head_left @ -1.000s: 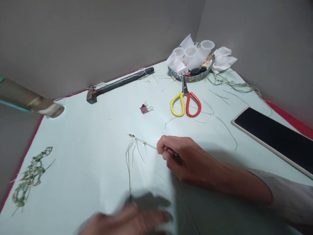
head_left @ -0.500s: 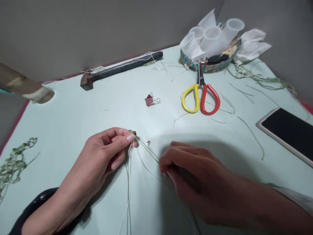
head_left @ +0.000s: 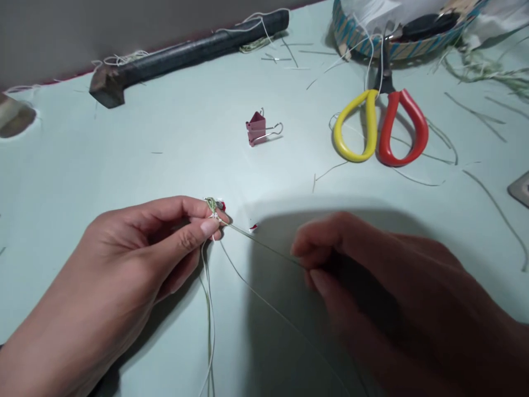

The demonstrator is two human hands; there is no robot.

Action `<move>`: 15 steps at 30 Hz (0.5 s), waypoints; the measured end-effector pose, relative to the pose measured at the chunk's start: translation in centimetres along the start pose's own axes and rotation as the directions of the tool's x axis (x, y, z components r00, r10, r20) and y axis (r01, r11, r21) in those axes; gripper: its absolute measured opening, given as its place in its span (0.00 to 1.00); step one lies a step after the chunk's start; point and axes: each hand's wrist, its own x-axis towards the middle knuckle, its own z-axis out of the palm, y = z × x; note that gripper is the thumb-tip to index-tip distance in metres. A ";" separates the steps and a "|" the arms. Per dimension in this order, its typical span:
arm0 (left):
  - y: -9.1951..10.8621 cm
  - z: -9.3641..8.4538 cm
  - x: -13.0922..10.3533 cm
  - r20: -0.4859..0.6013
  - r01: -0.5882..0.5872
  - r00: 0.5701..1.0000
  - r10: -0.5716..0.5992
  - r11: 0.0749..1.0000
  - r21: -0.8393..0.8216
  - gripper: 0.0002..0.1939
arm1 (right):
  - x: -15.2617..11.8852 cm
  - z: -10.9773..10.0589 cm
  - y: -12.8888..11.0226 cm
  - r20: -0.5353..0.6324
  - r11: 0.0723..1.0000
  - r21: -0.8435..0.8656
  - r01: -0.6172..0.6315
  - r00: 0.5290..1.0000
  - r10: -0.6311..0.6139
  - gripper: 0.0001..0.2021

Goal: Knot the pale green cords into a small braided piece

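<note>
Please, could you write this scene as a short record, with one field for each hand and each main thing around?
Left hand: pinches the knotted cords
Right hand: holds a thin strand, running straight between the hands
Binder clip: dark pink, on the table beyond the hands
Scissors: yellow and red handles, blades toward the woven basket
Hammer: near the table's far edge, head at picture left

Craft workbench: scissors (head_left: 385,84), hammer (head_left: 194,55), green cords (head_left: 491,75).

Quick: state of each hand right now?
Left hand: closed, pinching a small green-and-white knotted cord piece.
Right hand: closed, holding a thin pale-green cord that runs straight to the left hand.
</note>
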 end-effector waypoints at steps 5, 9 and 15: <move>-0.4 -0.3 0.0 0.038 0.047 0.998 -0.045 0.998 -0.041 0.10 | 1.5 0.6 -0.6 -0.024 0.969 -0.229 0.096 0.994 -0.104 0.02; -0.8 -0.3 0.1 0.060 0.023 0.998 -0.019 0.998 -0.054 0.06 | 4.0 1.8 -0.6 0.066 0.939 -0.289 0.188 0.982 -0.176 0.07; -1.3 -0.6 0.4 0.036 -0.074 0.997 0.072 0.996 0.050 0.07 | 6.7 2.8 -0.8 0.250 0.932 -0.335 0.138 0.967 -0.053 0.08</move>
